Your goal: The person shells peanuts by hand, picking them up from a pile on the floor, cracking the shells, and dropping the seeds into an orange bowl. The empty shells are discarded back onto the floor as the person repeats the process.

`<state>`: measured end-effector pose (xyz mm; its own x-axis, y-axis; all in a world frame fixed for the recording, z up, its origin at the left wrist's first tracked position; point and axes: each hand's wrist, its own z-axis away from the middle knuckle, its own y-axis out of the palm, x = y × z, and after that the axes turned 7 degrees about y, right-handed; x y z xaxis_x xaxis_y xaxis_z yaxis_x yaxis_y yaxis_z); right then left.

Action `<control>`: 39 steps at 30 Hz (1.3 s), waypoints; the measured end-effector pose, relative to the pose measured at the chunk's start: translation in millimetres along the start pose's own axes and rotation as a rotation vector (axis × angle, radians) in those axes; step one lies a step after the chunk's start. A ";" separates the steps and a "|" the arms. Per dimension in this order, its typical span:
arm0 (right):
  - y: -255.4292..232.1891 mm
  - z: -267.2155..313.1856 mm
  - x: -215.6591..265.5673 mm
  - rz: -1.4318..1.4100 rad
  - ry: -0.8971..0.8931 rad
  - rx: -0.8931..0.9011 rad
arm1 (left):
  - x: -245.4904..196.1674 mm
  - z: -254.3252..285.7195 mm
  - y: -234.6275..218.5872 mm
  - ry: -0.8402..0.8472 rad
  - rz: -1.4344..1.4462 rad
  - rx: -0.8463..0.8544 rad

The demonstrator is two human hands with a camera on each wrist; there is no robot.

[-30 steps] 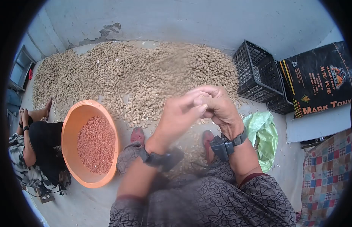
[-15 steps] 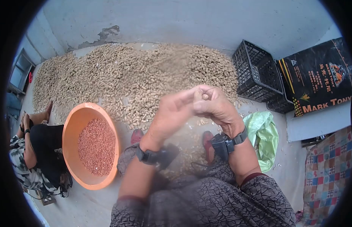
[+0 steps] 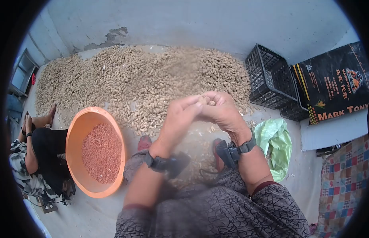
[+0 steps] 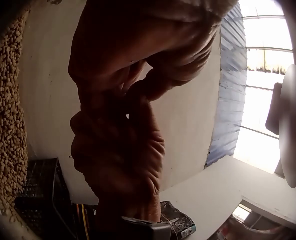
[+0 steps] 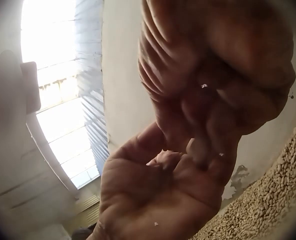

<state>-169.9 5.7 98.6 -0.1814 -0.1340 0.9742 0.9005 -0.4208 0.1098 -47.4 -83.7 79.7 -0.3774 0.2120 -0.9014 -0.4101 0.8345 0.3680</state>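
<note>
Both hands meet in front of the body, above the floor, in the head view. The left hand (image 3: 177, 121) has its thumb and fingertips pressed together at a peanut in its shell. My right hand (image 3: 227, 114) curls its fingers from the other side, and a pale peanut (image 3: 211, 102) shows between its thumb and fingers. In the left wrist view, the right hand (image 4: 120, 160) is below, its fingertips against those of the left. The right wrist view has the left hand (image 5: 160, 195) below, palm showing; most of what they hold is hidden.
A wide heap of unshelled peanuts (image 3: 144, 79) lies along the wall. An orange basin (image 3: 95, 192) with red shelled kernels (image 3: 100, 154) stands left, beside a seated person (image 3: 31, 158). Black crates (image 3: 267, 81), a black sack (image 3: 335, 83) and a green bag (image 3: 277, 146) are at right.
The fingertips have shifted, and a peanut not visible a second ago shows between them. The left hand has turned slightly; both forearms stay nearly in place.
</note>
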 end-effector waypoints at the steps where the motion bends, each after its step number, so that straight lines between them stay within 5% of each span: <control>1: 0.9 1.7 4.3 0.000 -0.006 0.003 | 0.3 -0.6 0.3 0.005 -0.005 0.001; 4: 1.0 9.8 17.0 0.283 -0.043 0.025 | -0.3 -2.3 5.4 -0.022 0.010 -0.070; 10: -15.4 8.7 16.1 0.012 0.002 0.007 | -14.1 -0.8 18.3 0.009 -0.180 -0.241; 18: -3.6 1.5 1.6 -0.259 0.013 0.042 | 14.6 -0.4 26.7 0.315 -0.406 -0.265; 25: 9.3 0.6 -11.4 -0.183 -0.062 -0.079 | 32.7 -1.0 24.9 0.362 -0.417 -0.389; 31: 22.5 6.6 -8.6 0.023 -0.244 -0.184 | 28.5 -3.8 20.4 0.061 0.061 -0.501; 34: 22.9 8.8 -5.8 0.059 -0.308 -0.140 | 25.8 -2.3 3.5 -0.040 0.139 -0.352; 36: 18.7 9.4 -5.0 0.867 -0.802 -0.261 | 22.9 -0.8 -0.3 -0.134 0.148 -0.343; 39: 20.8 9.6 -8.1 0.935 -0.850 -0.260 | 16.9 1.8 1.3 -0.171 0.223 -0.369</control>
<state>-145.9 6.6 94.9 0.8664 0.0989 0.4895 0.4283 -0.6515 -0.6263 -52.7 -78.1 64.5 -0.3600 0.4722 -0.8046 -0.6147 0.5287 0.5854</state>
